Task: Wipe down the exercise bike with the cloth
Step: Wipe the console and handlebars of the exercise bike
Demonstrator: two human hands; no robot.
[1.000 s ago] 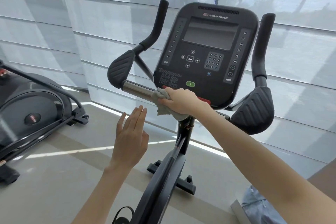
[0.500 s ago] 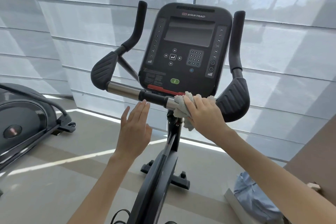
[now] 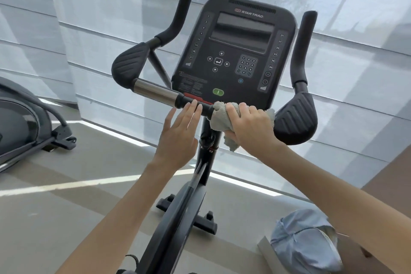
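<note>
I am wiping the crossbar [image 3: 155, 92] of the exercise bike [image 3: 178, 218], which is filling the centre of the frame. My right hand [image 3: 249, 127] is curling round the cloth [image 3: 220, 118], wrapping it about the bar just below the console [image 3: 240, 51], right of centre. My left hand [image 3: 180, 131] is lying flat, fingers straight, tips touching the bar's black sleeve and holding nothing. The cloth is looking pale, nubby and crumpled; the bar is running from shiny metal at the left into matte black. Next, I judge, I am needing to slide the wad rightward toward the ribbed, rounded pad [image 3: 295, 118], squeezing firmly.
</note>
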